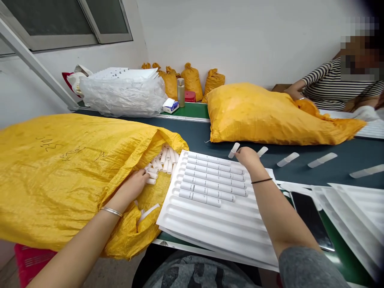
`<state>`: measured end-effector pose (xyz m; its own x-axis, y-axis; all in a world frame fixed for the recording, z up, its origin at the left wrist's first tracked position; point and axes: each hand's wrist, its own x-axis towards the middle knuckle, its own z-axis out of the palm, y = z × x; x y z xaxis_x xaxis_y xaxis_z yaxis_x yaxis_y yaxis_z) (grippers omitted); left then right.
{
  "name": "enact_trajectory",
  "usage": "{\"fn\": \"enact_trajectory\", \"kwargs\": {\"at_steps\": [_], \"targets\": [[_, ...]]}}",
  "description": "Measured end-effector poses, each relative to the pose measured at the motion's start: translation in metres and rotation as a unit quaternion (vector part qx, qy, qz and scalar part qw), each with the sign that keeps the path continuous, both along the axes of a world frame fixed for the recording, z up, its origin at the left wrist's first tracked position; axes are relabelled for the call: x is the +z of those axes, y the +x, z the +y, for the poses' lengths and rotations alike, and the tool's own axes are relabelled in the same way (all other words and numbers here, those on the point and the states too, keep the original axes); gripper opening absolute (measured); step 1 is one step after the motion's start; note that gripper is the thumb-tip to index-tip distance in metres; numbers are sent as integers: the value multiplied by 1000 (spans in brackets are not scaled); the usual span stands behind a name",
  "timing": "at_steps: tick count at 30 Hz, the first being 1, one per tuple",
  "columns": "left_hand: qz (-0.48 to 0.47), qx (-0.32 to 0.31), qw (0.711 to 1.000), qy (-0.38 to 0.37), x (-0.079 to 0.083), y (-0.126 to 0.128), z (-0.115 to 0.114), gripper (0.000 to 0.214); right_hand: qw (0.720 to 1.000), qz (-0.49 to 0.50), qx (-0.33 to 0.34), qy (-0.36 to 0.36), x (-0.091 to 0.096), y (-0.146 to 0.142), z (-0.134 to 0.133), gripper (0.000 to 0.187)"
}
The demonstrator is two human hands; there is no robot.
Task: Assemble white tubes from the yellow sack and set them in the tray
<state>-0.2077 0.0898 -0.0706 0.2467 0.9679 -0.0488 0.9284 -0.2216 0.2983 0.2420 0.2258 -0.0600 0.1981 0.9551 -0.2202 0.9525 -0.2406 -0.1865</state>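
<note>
My left hand (135, 185) reaches into the mouth of a big yellow woven sack (60, 172), fingers curled on the pile of small white tubes (162, 160) inside. My right hand (247, 157) hovers over the far edge of a white grooved tray (210, 224) and pinches one white tube (233, 150) between its fingers. Several rows of white tubes (210, 178) lie in the tray's upper grooves; the lower grooves hold nothing.
A second full yellow sack (270, 114) lies across the dark belt (300, 168), with several clear caps (322, 160) beyond my tray. Stacked white trays (357, 216) and a phone (310, 218) sit right. A person in a striped top (336, 84) works at far right.
</note>
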Motion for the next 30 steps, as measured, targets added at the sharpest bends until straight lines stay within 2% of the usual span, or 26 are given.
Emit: {"fn": "enact_trajectory", "kwargs": {"at_steps": [3,7,11,15,17,20,21,22,26,30], "targets": [[-39,-27,999,-25,1,10,6,11,996,33,76,-13,-3,-10,-11,13],[-126,-40,991,-15,15,35,-1,23,988,63,142,8,-5,-13,-21,14],[-217,-36,975,16,36,58,-21,31,982,84,152,71,6,-11,-35,19],[-268,-39,961,60,51,76,-39,31,966,119,149,175,19,-35,-83,29],[-227,-68,969,74,57,86,-46,31,933,207,197,219,22,-56,-118,29],[-158,-127,975,91,64,100,-56,32,836,392,291,252,25,-83,-165,26],[-141,-142,974,105,65,104,-59,33,808,431,309,255,27,-88,-175,27],[-124,-153,972,125,67,106,-61,33,794,448,321,258,30,-91,-183,29],[-72,-188,959,201,72,111,-70,33,770,413,392,288,44,-88,-191,35],[-115,-196,951,209,78,115,-76,36,765,367,426,314,53,-84,-193,38]]}}
